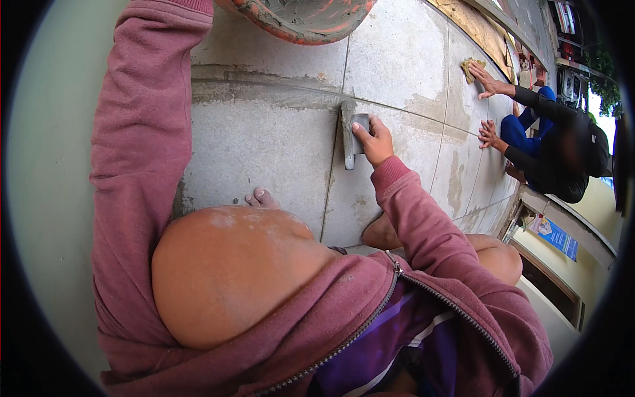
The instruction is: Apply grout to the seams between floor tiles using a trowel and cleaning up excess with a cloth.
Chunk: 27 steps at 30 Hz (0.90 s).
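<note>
My right hand [372, 140] grips the handle of a grey-smeared float [348, 139], whose long narrow edge rests on the pale floor tiles [261, 152] just below a joint crossing, with grey grout along the joints. My left arm [142, 106] in a pink sleeve reaches up past the top edge; the hand itself is out of sight. An orange bucket [319, 36] coated in wet grey mix sits at the top, to the right of that sleeve. My bare knee [231, 264] and toes [261, 198] are low in the middle.
A co-worker [555, 145] in dark top and blue trousers is low on the floor at right, one hand [491, 86] on a yellowish sponge [473, 69], the other on the tiles. Brown boards [473, 20] line the upper edge. A pale wall [53, 198] stands close on the left.
</note>
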Tool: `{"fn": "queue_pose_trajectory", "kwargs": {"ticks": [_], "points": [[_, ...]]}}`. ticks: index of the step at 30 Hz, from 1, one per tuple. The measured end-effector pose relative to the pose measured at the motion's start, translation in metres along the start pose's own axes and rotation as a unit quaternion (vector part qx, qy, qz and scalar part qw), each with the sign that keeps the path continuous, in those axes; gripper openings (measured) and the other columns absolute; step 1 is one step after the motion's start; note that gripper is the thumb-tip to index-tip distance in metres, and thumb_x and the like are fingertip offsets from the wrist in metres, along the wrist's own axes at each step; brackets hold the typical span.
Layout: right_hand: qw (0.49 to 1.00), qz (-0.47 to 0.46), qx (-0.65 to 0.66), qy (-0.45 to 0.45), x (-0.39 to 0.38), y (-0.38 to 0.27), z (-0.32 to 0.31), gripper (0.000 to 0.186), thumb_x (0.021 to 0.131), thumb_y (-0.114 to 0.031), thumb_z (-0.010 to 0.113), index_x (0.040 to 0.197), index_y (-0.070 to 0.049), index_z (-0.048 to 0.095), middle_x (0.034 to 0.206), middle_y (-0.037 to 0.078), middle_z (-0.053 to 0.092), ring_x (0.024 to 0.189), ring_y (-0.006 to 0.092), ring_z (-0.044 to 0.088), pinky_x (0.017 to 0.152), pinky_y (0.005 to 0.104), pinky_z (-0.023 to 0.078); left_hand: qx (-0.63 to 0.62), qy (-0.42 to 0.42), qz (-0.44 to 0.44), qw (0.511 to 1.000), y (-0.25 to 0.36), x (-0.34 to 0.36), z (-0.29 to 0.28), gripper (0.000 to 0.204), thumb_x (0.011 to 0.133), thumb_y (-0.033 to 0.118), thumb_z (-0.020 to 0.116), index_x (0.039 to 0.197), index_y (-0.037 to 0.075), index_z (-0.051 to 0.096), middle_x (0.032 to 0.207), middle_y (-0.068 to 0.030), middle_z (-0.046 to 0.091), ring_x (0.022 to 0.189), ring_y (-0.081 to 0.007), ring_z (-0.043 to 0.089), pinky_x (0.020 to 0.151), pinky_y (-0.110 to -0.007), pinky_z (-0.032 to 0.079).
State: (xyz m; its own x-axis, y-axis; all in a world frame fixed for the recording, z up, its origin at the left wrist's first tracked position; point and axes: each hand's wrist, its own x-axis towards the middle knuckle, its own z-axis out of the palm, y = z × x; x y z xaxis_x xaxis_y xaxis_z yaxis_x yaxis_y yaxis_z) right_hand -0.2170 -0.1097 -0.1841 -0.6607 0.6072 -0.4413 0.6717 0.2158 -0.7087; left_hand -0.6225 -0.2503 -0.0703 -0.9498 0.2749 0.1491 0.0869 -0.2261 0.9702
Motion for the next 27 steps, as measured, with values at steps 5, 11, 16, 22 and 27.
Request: {"fn": "queue_pose_trajectory", "kwargs": {"ticks": [5, 11, 16, 22, 27], "points": [[0.999, 0.003, -0.014, -0.04, -0.015, -0.015, 0.015, 0.041, 0.077, -0.022, 0.064, 0.107, 0.003, 0.052, 0.093, 0.016, 0.061, 0.086, 0.0226, 0.059, 0.077, 0.0303, 0.045, 0.004, 0.03, -0.031, 0.999, 0.004, -0.006, -0.001, 0.003, 0.064, 0.0, 0.053, 0.062, 0.002, 0.052, 0.061, -0.0016, 0.049, 0.057, -0.013, 0.045, 0.055, -0.023, 0.038], [0.986, -0.04, -0.156, -0.041, -0.017, -0.035, 0.015, 0.043, 0.074, -0.021, 0.066, 0.108, 0.001, 0.052, 0.094, 0.02, 0.061, 0.086, 0.0279, 0.061, 0.077, 0.0324, 0.046, 0.011, -0.005, 0.016, 1.0, 0.003, -0.003, -0.004, 0.004, 0.064, 0.0, 0.053, 0.061, 0.002, 0.051, 0.06, -0.0026, 0.048, 0.057, -0.0132, 0.045, 0.054, -0.024, 0.037], [0.994, -0.005, -0.106, -0.012, -0.005, -0.043, -0.009, 0.043, 0.075, -0.019, 0.067, 0.109, 0.001, 0.051, 0.092, 0.015, 0.062, 0.086, 0.0199, 0.059, 0.079, 0.0295, 0.044, 0.009, 0.014, 0.015, 1.0, 0.002, 0.0, -0.004, 0.005, 0.064, -0.001, 0.054, 0.06, 0.002, 0.051, 0.059, -0.002, 0.047, 0.055, -0.0131, 0.044, 0.053, -0.024, 0.036], [0.978, -0.026, -0.14, -0.152, -0.01, -0.039, -0.001, 0.047, 0.07, -0.017, 0.07, 0.112, -0.002, 0.054, 0.098, 0.015, 0.061, 0.093, 0.0214, 0.058, 0.084, 0.0297, 0.043, 0.013, 0.019, -0.006, 1.0, -0.002, -0.001, -0.007, 0.007, 0.063, -0.001, 0.054, 0.059, 0.003, 0.051, 0.058, -0.0018, 0.047, 0.055, -0.0128, 0.043, 0.053, -0.024, 0.036], [0.992, -0.013, 0.033, -0.118, 0.058, -0.048, -0.032, 0.044, 0.071, -0.005, 0.064, 0.114, -0.004, 0.054, 0.1, 0.007, 0.061, 0.091, 0.0149, 0.055, 0.084, 0.0266, 0.042, 0.014, -0.006, 0.021, 1.0, 0.001, -0.002, 0.001, 0.007, 0.065, 0.0, 0.053, 0.059, 0.002, 0.051, 0.06, -0.0018, 0.048, 0.056, -0.0127, 0.044, 0.055, -0.024, 0.037]]}}
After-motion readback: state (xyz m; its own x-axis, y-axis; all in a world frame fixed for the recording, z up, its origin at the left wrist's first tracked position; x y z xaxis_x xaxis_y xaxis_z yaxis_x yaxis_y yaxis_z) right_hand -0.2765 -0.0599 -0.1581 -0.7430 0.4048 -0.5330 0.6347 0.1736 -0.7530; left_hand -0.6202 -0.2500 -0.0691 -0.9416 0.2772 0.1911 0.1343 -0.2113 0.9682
